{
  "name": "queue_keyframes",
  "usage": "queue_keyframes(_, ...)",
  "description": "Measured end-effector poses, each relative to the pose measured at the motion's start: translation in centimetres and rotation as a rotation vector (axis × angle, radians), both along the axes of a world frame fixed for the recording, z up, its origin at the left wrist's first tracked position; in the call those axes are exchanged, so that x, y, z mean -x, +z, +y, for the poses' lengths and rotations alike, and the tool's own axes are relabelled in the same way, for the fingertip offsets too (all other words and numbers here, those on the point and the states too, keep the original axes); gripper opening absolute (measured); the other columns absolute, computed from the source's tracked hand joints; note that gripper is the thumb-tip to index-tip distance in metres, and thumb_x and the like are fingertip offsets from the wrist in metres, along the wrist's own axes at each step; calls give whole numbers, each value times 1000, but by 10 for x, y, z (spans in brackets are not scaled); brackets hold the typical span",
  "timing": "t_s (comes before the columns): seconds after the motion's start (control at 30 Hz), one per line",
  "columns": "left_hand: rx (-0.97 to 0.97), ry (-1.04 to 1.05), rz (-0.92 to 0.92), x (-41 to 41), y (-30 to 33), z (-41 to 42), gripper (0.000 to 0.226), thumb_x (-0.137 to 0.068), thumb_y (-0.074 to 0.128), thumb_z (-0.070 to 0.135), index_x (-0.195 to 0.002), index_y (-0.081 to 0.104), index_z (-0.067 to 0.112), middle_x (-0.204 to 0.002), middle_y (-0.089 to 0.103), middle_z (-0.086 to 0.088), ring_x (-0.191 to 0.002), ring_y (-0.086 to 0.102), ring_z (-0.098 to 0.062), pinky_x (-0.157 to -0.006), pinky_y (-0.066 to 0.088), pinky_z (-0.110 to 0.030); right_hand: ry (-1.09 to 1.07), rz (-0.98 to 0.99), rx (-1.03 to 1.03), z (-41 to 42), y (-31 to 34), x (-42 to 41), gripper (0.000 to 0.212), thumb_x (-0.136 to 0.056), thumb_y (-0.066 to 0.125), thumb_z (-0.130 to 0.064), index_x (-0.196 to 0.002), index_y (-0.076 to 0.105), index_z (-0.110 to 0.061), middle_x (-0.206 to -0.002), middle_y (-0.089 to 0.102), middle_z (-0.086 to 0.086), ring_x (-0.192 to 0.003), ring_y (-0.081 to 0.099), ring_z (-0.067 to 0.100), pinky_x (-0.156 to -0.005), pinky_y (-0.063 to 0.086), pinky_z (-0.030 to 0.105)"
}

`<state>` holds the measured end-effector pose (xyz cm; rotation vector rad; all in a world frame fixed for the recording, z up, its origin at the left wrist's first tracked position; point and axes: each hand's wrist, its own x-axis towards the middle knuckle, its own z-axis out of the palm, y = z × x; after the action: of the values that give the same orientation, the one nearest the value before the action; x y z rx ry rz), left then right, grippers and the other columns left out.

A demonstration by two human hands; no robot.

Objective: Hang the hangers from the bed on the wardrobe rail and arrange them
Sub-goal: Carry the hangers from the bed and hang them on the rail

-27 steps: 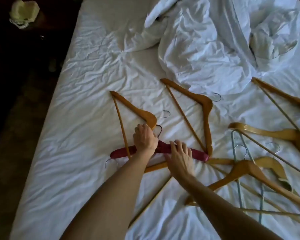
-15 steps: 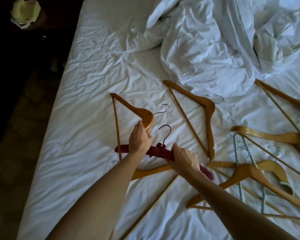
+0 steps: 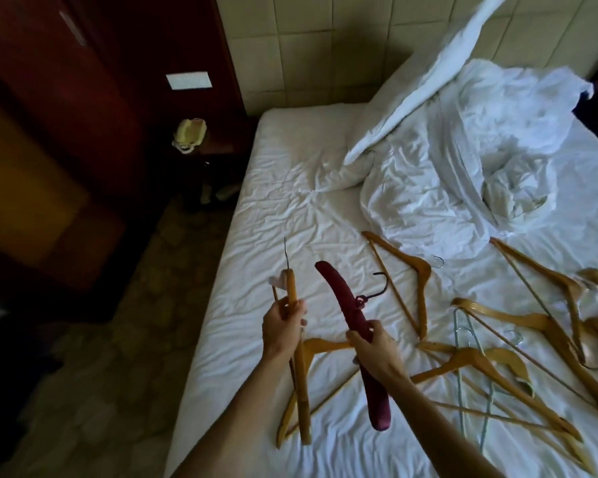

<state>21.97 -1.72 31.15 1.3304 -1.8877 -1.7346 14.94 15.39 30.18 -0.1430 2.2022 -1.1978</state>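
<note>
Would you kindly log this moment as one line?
left hand: holds wooden hanger | right hand: holds maroon hanger | bed: hangers remain

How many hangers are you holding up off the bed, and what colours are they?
Light brown wooden hanger, gripped by the left hand: 1
Dark red padded hanger, gripped by the right hand: 1
Total held: 2

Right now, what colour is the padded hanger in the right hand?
Dark red, a maroon shade, with a dark hook; the padded hanger shows best in the head view.
</note>
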Motion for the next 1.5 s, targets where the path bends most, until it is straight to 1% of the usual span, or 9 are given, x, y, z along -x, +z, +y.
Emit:
queue_keyframes(0.13, 2, 87, 78, -60, 75, 6, 19, -95, 66, 33, -101, 71, 15, -88, 77, 5, -76, 73, -11, -77, 60, -33, 158, -70, 216, -15, 67, -36, 37, -92, 70, -20, -119, 46, -15, -80, 75, 9, -57, 68, 14, -52, 54, 26)
queue_keyframes(0.3, 34, 281, 174, -159, 167, 1, 19, -92, 70, 33, -105, 68, 19, -92, 76, 6, -78, 72, -8, -62, 54, -15, 455, -25, 360, -70, 147, -106, 30, -93, 69, -27, -118, 53, -22, -79, 74, 8, -55, 63, 11, -53, 51, 23)
queue_keyframes(0.53, 241, 555, 228, -375, 268, -30, 29, -86, 74, 44, -105, 72, 22, -94, 76, 6, -89, 73, -11, -71, 56, -21, 865, -66, 525, -165, 244, -288, 21, -96, 62, -37, -115, 62, -28, -91, 71, 2, -77, 69, 16, -70, 56, 30)
queue_keyframes(0.63, 356, 708, 239, -486, 300, -43, 28, -88, 73, 38, -105, 73, 16, -93, 77, 0, -84, 73, -11, -65, 55, -17, 1018, -68, 544, -205, 279, -394, 24, -92, 65, -44, -112, 63, -32, -98, 74, -2, -87, 72, 18, -82, 59, 38)
queue_keyframes(0.8, 534, 922, 201, -681, 333, -67, 26, -91, 71, 35, -107, 71, 14, -89, 78, 0, -69, 70, -7, -59, 54, -16, 1243, -40, 624, -258, 325, -588, 14, -93, 66, -39, -104, 63, -31, -84, 76, 2, -69, 69, 12, -57, 50, 23)
queue_keyframes(1.0, 556, 1122, 182, -889, 373, -114, 46, -82, 76, 48, -113, 67, 15, -92, 79, 2, -88, 75, -22, -80, 62, -41, 1365, -83, 695, -325, 376, -803, 27, -89, 68, -43, -108, 67, -23, -86, 76, 2, -73, 72, 15, -62, 54, 29)
queue_keyframes(1.17, 592, 1203, 148, -1005, 396, -150, 41, -86, 74, 44, -113, 69, 14, -86, 78, 6, -70, 70, -5, -67, 57, -26, 1429, -80, 698, -379, 405, -924, 21, -87, 68, -45, -99, 64, -28, -93, 75, 2, -85, 72, 19, -81, 58, 36)
queue_keyframes(1.37, 609, 1216, 129, -1109, 406, -215, 30, -88, 72, 41, -105, 72, 17, -85, 78, 7, -82, 72, -11, -69, 53, -26, 1460, -35, 677, -458, 418, -1025, 34, -89, 69, -43, -114, 64, -21, -89, 75, 5, -75, 71, 18, -61, 51, 27)
queue_keyframes(1.5, 622, 1192, 97, -1166, 415, -280, 30, -89, 71, 44, -100, 76, 17, -76, 76, 12, -71, 67, -2, -62, 47, -20, 1492, -17, 697, -519, 419, -1079, 39, -89, 68, -45, -119, 63, -21, -86, 76, 3, -69, 70, 14, -55, 49, 24)
